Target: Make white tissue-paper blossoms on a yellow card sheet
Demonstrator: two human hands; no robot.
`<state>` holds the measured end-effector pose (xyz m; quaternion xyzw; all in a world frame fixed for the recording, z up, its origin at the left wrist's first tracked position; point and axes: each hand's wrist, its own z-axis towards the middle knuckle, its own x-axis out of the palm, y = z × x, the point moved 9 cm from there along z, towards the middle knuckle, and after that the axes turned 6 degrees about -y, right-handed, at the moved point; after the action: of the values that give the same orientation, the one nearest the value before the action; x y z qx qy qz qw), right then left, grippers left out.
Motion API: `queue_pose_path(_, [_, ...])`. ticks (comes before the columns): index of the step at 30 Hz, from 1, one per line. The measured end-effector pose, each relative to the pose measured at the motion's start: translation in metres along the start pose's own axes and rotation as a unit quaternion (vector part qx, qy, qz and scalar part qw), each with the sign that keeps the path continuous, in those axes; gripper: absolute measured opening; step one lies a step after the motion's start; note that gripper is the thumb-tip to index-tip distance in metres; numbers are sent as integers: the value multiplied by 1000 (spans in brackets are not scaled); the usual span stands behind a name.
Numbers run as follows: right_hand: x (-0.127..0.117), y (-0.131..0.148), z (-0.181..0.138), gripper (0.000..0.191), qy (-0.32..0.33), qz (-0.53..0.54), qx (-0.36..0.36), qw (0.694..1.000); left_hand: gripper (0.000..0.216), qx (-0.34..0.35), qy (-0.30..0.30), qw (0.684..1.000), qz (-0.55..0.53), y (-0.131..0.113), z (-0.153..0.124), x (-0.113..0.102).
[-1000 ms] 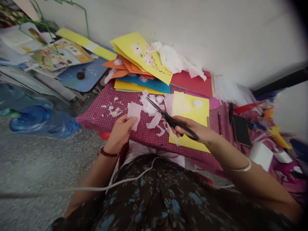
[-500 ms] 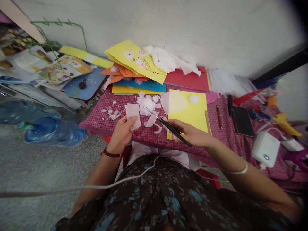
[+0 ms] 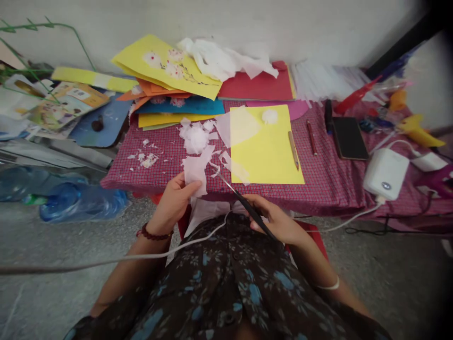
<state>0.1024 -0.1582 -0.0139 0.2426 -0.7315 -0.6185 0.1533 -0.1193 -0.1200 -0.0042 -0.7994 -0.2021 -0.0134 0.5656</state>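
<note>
A small piece of thin white paper (image 3: 195, 172) is pinched between the thumb and fingers of my left hand (image 3: 173, 200), at the table's front edge. My right hand (image 3: 274, 219) is closed around the black handles of scissors (image 3: 244, 203). Their thin metal blades point up and left, with the tips close to the right side of the paper. Beyond my left hand lies a pile of white paper pieces (image 3: 195, 138). Cut white strips (image 3: 235, 167) lie between the pile and a yellow sheet (image 3: 265, 156), which bears a round white paper tuft (image 3: 269, 116).
On the checked tablecloth (image 3: 166, 158) are tiny scraps (image 3: 146, 159), a pencil (image 3: 293, 151), a red pen (image 3: 311, 137), a black phone (image 3: 350, 138) and a white charger (image 3: 387, 174). Coloured cards (image 3: 166, 71) are stacked at the back. A white cable (image 3: 141, 257) crosses before my body.
The view has shifted, so the table appears higher and further left. My right hand has drawn back off the yellow sheet toward my body, and the scissors' tips are nearer the held paper.
</note>
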Motion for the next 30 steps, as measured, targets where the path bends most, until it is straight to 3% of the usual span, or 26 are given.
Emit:
queue_pose_path(10, [34, 10, 18, 64, 69, -49, -10, 996, 21, 2, 70, 996, 61, 6, -3, -11])
queue_pose_path(16, [27, 6, 33, 60, 74, -3, -17, 997, 28, -25, 89, 996, 9, -4, 0, -24])
queue_pose_path(24, [21, 19, 38, 61, 58, -29, 22, 998, 37, 14, 58, 998, 33, -11, 20, -56])
queue_pose_path(30, [29, 32, 40, 62, 77, -84, 9, 993, 35, 33, 11, 999, 33, -25, 14, -77])
